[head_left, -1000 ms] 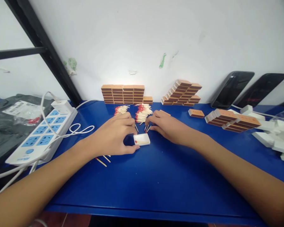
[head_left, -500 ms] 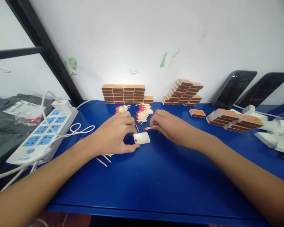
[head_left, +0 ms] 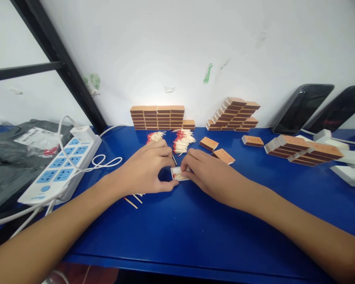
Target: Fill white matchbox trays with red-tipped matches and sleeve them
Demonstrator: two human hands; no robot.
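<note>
A small white matchbox tray (head_left: 173, 170) lies on the blue table, with red-tipped matches (head_left: 178, 176) inside. My left hand (head_left: 149, 165) steadies it from the left, thumb at the near edge and fingers at the far edge. Over the tray's right half, my right hand (head_left: 208, 171) pinches a match down into it; its fingertips cover part of the tray. Just behind are two heaps of matches, a larger heap (head_left: 184, 141) and a smaller heap (head_left: 155, 136) partly behind my left hand. Several loose matches (head_left: 131, 202) lie by my left wrist.
Closed matchboxes (head_left: 157, 118) stand stacked against the wall, with a stepped stack (head_left: 235, 114) farther right. Two matchboxes (head_left: 209, 143) lie behind my right hand. More boxes (head_left: 303, 149), white trays (head_left: 347, 175) and phones (head_left: 303, 108) are right; a power strip (head_left: 62, 165) is left.
My right hand has moved left with the match, from beside the tray to over it. Two matchboxes behind that hand have come into sight. My left hand still holds the tray.
</note>
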